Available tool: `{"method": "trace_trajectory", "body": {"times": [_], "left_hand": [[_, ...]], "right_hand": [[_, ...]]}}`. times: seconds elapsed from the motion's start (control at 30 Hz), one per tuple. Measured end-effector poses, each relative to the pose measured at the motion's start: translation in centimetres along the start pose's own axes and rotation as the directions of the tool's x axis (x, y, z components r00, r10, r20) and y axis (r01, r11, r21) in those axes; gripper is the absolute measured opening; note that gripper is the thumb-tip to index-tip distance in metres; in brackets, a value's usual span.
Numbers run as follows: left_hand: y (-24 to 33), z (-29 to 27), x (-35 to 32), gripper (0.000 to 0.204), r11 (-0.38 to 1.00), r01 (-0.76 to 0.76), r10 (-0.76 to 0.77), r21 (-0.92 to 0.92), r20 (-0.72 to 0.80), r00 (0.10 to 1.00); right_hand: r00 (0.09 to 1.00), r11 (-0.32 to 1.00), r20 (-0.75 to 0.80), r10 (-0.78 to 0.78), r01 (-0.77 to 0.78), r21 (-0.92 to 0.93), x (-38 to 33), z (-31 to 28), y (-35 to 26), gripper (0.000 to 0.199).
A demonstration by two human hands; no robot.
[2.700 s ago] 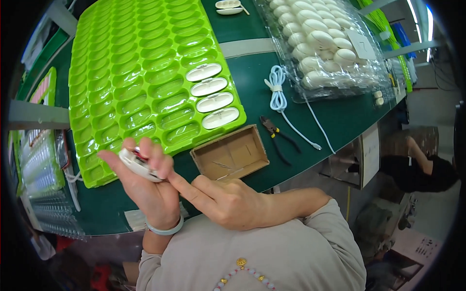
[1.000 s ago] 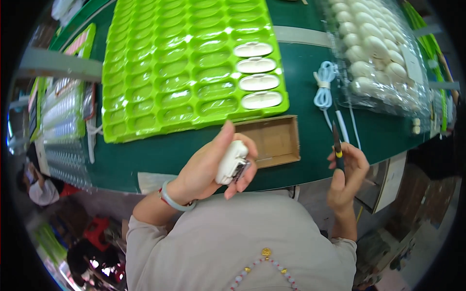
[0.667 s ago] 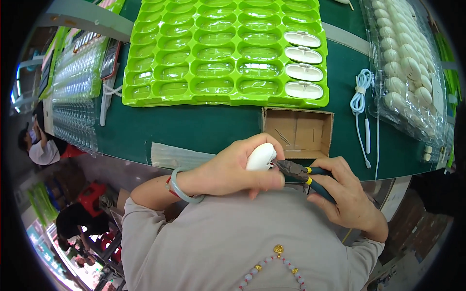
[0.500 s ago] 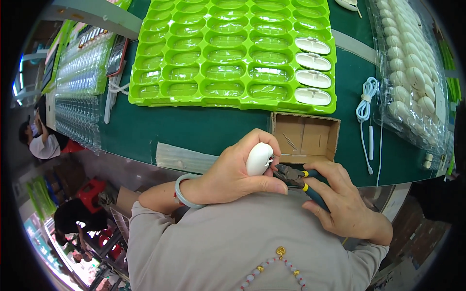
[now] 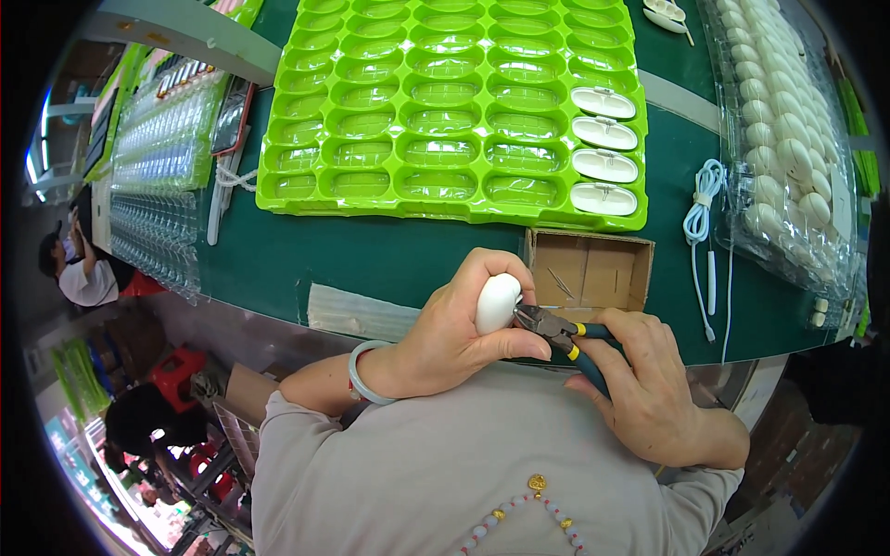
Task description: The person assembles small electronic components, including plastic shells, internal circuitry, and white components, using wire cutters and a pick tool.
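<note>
In my left hand (image 5: 454, 320) I hold a white oval plastic case (image 5: 498, 304), its smooth outside toward my palm. My right hand (image 5: 640, 385) grips pliers (image 5: 549, 329) with dark jaws and blue-green handles banded in yellow. The jaw tips touch the right edge of the case, where a small part shows that I cannot make out. Beyond my hands lies a green moulded tray (image 5: 389, 218) with rows of oval pockets. Several white cases (image 5: 604, 165) sit in its right column at the near end.
An open cardboard box (image 5: 593, 269) with thin metal pins stands just past my hands. A coiled white cable (image 5: 702, 208) and a clear tray of white oval pieces (image 5: 788, 139) lie to the right. A phone (image 5: 232, 116) and clear plastic trays (image 5: 153, 222) are at left. Other people are farther left.
The pliers' jaws have moved up and left onto the edge of the case. The case has turned slightly in my left hand. The whole view has shifted a little.
</note>
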State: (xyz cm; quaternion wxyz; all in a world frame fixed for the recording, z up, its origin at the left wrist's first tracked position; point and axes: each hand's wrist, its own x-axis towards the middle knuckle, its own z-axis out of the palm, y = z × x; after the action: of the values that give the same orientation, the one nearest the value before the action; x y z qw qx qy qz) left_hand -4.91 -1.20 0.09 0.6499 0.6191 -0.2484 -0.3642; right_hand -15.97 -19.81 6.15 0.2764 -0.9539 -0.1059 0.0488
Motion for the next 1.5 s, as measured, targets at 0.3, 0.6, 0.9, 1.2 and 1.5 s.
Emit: {"method": "trace_trajectory", "body": {"times": [0.3, 0.6, 0.9, 1.2, 1.5], "left_hand": [[-0.6, -0.1, 0.1, 0.053, 0.991, -0.082, 0.084, 0.101, -0.021, 0.996], [-0.8, -0.3, 0.1, 0.057, 0.95, -0.256, 0.266, 0.179, -0.035, 0.963], [0.0, -0.7, -0.6, 0.057, 0.855, -0.263, 0.304, 0.446, -0.022, 0.952], [-0.3, -1.7, -1.9, 0.041, 0.898, 0.015, 0.003, 0.44, -0.04, 0.999], [1.9, -1.6, 1.8, 0.035, 0.66, 0.368, -0.298, -0.655, 0.222, 0.928]], "right_hand": [[0.991, 0.998, -0.129, -0.035, 0.043, 0.056, -0.3, 1.1, 0.4, 0.04], [0.988, 0.988, -0.153, 0.025, -0.002, 0.154, 0.4, 1.2, -0.3, 0.053], [0.989, 0.965, -0.089, 0.122, -0.097, 0.244, 0.2, 2.6, -0.8, 0.051], [0.894, 0.881, -0.283, 0.348, -0.208, 0.424, -0.8, 2.9, 0.3, 0.044], [0.955, 0.955, -0.031, 0.294, -0.295, -0.035, -0.4, 0.1, 0.4, 0.059]]}}
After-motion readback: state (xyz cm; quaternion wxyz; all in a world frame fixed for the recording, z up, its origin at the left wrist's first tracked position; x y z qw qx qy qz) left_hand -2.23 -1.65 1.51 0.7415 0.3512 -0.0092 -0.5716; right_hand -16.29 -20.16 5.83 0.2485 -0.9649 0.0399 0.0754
